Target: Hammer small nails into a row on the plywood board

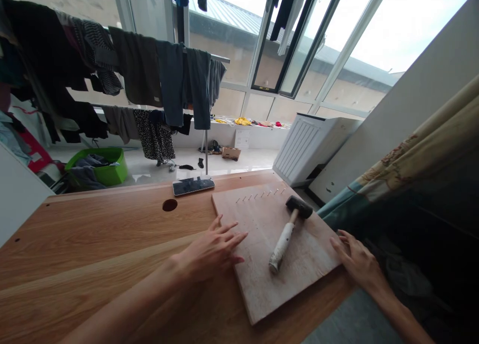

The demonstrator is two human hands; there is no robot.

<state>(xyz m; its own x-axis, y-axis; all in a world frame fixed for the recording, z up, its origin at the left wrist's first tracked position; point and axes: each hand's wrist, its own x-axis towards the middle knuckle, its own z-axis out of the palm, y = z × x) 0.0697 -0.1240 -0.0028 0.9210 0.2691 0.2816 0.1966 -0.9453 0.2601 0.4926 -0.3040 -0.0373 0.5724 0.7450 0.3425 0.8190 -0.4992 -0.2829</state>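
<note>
A pale wooden board [258, 279] lies on the right part of a wooden table [93, 244]. A row of several nails [258, 196] stands along the board's far edge. A hammer [289, 230] with a black head and a white handle lies on the board, untouched. My left hand [215, 249] rests flat at the board's left edge, fingers spread. My right hand [357, 259] touches the board's right corner at the table's edge, fingers loosely apart. Neither hand holds anything.
A phone [193, 185] lies face up at the table's far edge, beside a round hole [169, 205]. Beyond stand a drying rack with clothes [149, 80], a green laundry basket [107, 167] and a white appliance [307, 144]. A patterned curtain [422, 169] hangs at the right.
</note>
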